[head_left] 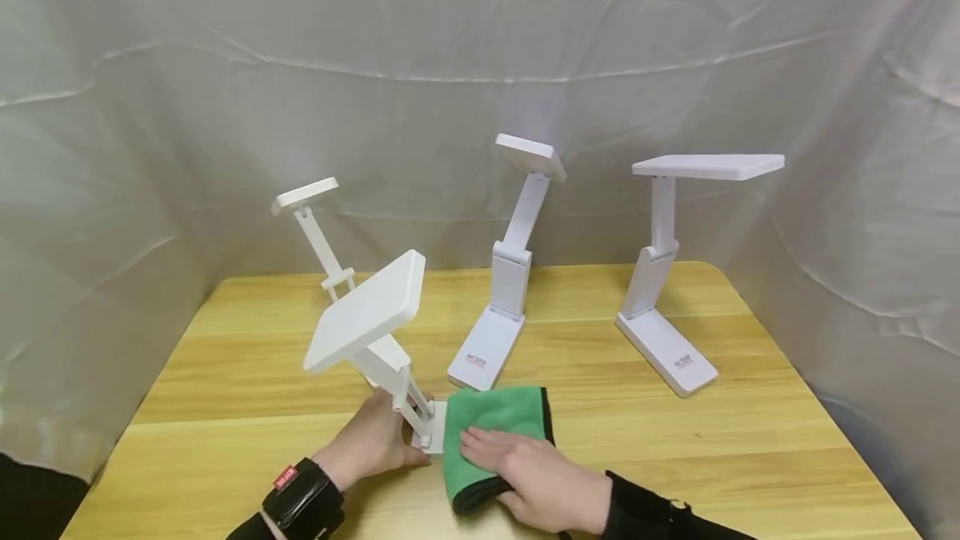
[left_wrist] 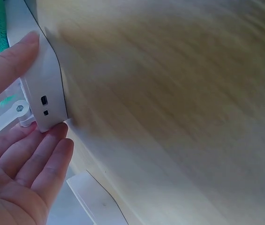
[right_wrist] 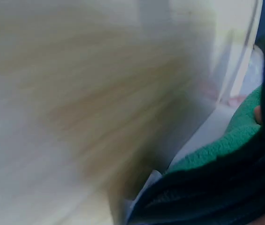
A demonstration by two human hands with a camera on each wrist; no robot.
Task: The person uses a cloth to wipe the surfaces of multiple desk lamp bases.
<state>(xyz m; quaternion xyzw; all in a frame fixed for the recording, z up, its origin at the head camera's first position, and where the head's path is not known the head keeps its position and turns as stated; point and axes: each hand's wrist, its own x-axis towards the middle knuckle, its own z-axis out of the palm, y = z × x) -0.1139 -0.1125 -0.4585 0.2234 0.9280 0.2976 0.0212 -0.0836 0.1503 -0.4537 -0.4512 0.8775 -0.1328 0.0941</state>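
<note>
Orientation: clock dial over the table, centred on the cloth, 12 at the far edge.
Near lamp: white folding lamp [head_left: 367, 315] at 9 to 10 o'clock, standing on the table [head_left: 735, 440], its panel raised toward 11.
Lamp base: side face [left_wrist: 48, 79] bears two small dark openings [left_wrist: 44, 100]; its 3 o'clock part runs under the cloth.
Left hand: clamped on the base at 9 o'clock [head_left: 375, 440], thumb along one side, fingers at the other; base lies between them.
Right hand: fingers extended and close together [head_left: 540, 477], laid flat on the cloth.
Cloth: green, black-edged, folded [head_left: 502, 411], over the near lamp's base; pile is visible in the right wrist view, where motion blurs the surroundings.
Rear left lamp: white, unfolded, at 10 o'clock [head_left: 318, 240]; its lower part is largely hidden by the near lamp.
Middle lamp: white, unfolded, at 12 o'clock [head_left: 510, 273], base marked with small print, not legible.
Right lamp: white, at 2 o'clock [head_left: 671, 348], panel roughly level, base likewise marked.
Left wrist: black band [head_left: 303, 497] with red tag [head_left: 285, 477].
Backdrop: pale, creased sheet [head_left: 480, 23] behind the table at 12.
</note>
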